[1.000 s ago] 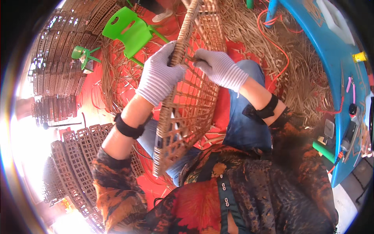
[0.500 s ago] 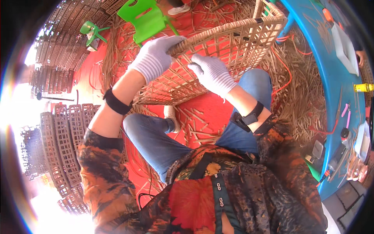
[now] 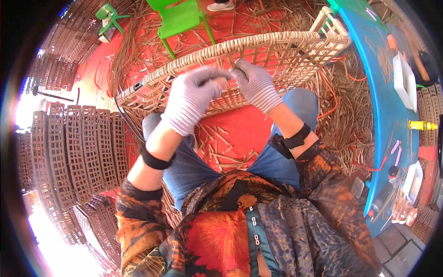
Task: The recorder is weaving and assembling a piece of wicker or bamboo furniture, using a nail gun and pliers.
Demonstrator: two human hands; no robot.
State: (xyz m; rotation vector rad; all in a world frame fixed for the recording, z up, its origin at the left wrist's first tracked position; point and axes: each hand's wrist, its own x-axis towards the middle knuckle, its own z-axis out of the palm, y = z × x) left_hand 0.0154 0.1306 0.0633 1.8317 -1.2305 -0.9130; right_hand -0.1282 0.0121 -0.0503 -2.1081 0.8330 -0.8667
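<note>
A woven wicker basket (image 3: 295, 64) with an open lattice and a wrapped rim lies slantwise before my knees. Both my hands wear pale striped knit gloves. My left hand (image 3: 194, 97) is just on the near side of the lattice, off the rim, its fingers curled toward the other hand and slightly blurred. Close beside it, my right hand (image 3: 256, 85) has thumb and fingers pinched together against the weave, just below the rim. Whatever either hand pinches is too small or hidden to name.
Cut cane pieces (image 3: 226, 159) lie on the red floor between my legs. Stacked lattice panels (image 3: 76, 152) stand at left. A blue table (image 3: 387, 138) with tools and white trays curves along the right. A green chair (image 3: 180, 21) stands beyond the basket, near loose strands.
My left hand has let go of the rim and come down beside my right hand. More of the basket's left end shows. My right hand stays at the weave.
</note>
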